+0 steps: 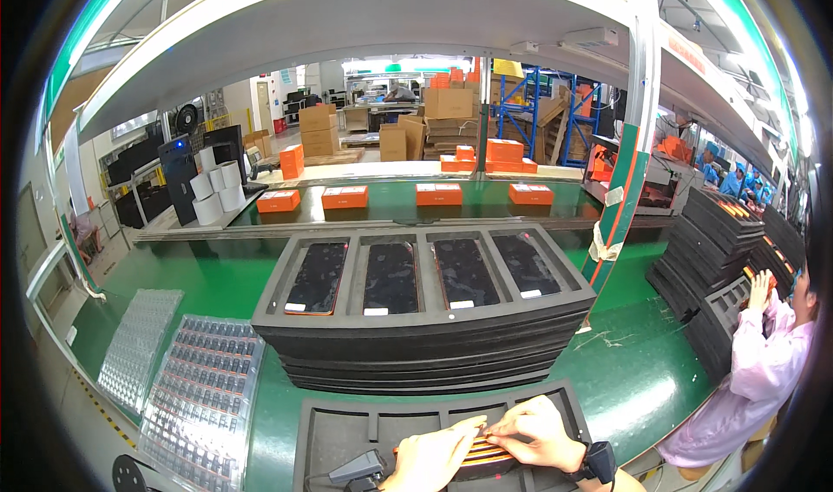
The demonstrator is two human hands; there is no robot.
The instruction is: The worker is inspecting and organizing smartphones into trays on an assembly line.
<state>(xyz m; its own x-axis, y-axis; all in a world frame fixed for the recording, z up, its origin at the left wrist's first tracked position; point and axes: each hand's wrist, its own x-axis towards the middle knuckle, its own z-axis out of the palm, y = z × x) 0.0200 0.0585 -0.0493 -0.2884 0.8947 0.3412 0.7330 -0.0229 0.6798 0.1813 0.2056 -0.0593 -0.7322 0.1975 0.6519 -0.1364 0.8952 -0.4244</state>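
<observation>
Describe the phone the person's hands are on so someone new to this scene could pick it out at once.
Start at the tall stack of black foam trays on the green bench; nearer the camera lies a single tray. The phone rests there under the left hand and right hand, orange-edged and striped, unlike the four dark-screened phones on the stack.

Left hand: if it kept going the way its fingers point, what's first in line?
Probably the right hand: the left hand points right along the orange-edged phone both hold, and the fingertips nearly meet. Depth looks shared.
</observation>
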